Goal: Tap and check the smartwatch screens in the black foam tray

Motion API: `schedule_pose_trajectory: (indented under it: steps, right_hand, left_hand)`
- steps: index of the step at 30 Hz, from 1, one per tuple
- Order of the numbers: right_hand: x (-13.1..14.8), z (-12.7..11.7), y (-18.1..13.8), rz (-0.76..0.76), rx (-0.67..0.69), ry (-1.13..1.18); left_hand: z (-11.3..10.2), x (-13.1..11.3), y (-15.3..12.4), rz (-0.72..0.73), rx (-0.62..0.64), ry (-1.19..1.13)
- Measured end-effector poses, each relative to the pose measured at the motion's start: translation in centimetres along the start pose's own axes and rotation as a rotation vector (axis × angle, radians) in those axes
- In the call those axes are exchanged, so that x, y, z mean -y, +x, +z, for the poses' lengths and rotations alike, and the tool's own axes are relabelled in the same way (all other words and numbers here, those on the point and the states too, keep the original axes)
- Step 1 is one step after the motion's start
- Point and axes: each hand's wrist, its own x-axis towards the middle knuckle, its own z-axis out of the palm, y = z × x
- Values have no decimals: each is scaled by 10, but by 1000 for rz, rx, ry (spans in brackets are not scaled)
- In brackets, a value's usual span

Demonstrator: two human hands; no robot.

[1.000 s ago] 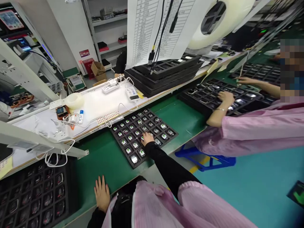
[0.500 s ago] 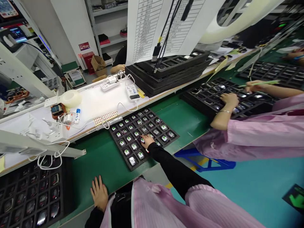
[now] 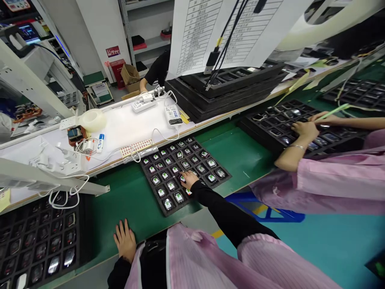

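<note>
My right hand [image 3: 189,179] reaches over a black foam tray [image 3: 161,208] at the centre of the bench. Its fingers are drawn together on one smartwatch [image 3: 182,178] in a middle compartment; the hand partly hides it. Around it, several more watch bodies with bright screens and green marks, such as the near-corner watch [image 3: 167,204], lie in their own compartments. My left hand [image 3: 124,241] rests flat on the green bench top [image 3: 120,204], left of the tray and near the front edge, fingers spread and holding nothing.
Another tray of watches [image 3: 39,249] lies at lower left. On the right, a co-worker's hands [image 3: 305,130] work over a further tray [image 3: 255,126], with a green stick [image 3: 333,111]. A white shelf [image 3: 120,120] with chargers, cables and stacked trays [image 3: 204,102] runs behind.
The view has shifted slightly. My right hand stays at the same part of the tray, and my left hand remains flat. The co-worker's two hands have come closer together.
</note>
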Motion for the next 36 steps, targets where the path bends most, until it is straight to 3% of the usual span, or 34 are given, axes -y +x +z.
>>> schedule_pose_trajectory:
  steps: [6,16,23,29,36]
  right_hand:
    - [6,-2,0,27,34,25]
    - [-8,-10,6,-90,137,128]
    - [-14,-5,9,-119,115,249]
    - [-10,2,14,2,76,263]
    - [19,-7,6,253,-134,243]
  left_hand:
    - [-3,-5,1,-12,-12,5]
    - [-1,-20,3,-98,-63,6]
    - [-1,-27,5,-153,-10,-11]
    - [-9,-23,8,-208,132,-97]
    - [-41,7,37,-95,496,-348]
